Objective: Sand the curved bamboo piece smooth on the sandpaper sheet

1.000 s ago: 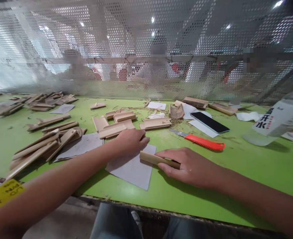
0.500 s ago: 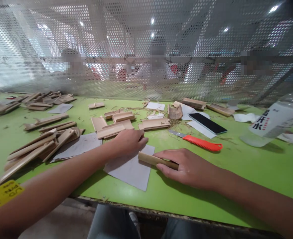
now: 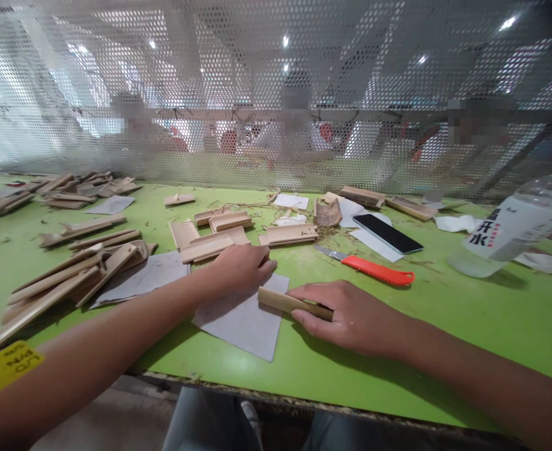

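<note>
My right hand [image 3: 346,313] grips a short split piece of bamboo [image 3: 278,299] between thumb and fingers, its free end lying over a pale sheet of paper [image 3: 243,329]. At the upper edge of that sheet rests my left hand [image 3: 243,266], palm down with the fingers curled in. Whatever those fingers hold, if anything, is hidden. Just beyond the left hand lie several split bamboo pieces [image 3: 214,245]. An orange-handled utility knife [image 3: 377,269] with its blade out lies beyond my right hand.
A black phone [image 3: 387,233] lies on paper behind the knife. On the right a clear plastic bottle [image 3: 506,232] leans. Bamboo strips [image 3: 64,288] pile up at left beside another sheet [image 3: 147,279]. A perforated screen [image 3: 257,144] closes off the green table's [image 3: 445,338] far side; people sit behind it.
The whole view has shifted very slightly. Both hands keep the same poses, and the bamboo piece stays in my right hand.
</note>
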{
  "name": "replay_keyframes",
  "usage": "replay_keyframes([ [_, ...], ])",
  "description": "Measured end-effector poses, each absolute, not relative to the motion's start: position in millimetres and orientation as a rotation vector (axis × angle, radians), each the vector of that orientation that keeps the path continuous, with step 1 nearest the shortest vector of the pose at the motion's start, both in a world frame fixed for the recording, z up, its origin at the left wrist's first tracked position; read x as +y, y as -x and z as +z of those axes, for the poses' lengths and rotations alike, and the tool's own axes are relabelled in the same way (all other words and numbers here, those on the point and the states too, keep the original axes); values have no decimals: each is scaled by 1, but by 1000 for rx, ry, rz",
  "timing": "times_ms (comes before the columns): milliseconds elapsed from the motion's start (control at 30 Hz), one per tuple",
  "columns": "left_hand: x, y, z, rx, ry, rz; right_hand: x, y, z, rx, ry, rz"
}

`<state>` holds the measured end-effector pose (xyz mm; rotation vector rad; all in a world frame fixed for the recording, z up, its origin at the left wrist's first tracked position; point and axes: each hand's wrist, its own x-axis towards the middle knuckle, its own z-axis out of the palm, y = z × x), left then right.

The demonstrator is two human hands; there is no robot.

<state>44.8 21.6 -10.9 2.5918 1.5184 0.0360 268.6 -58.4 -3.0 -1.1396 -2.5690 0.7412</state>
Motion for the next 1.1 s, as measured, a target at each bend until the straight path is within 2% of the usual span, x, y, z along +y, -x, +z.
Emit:
replay_keyframes([
  [1100,21,-45,-10,1509,-2578,24,-58,-268,-5,-2605,1103,696],
])
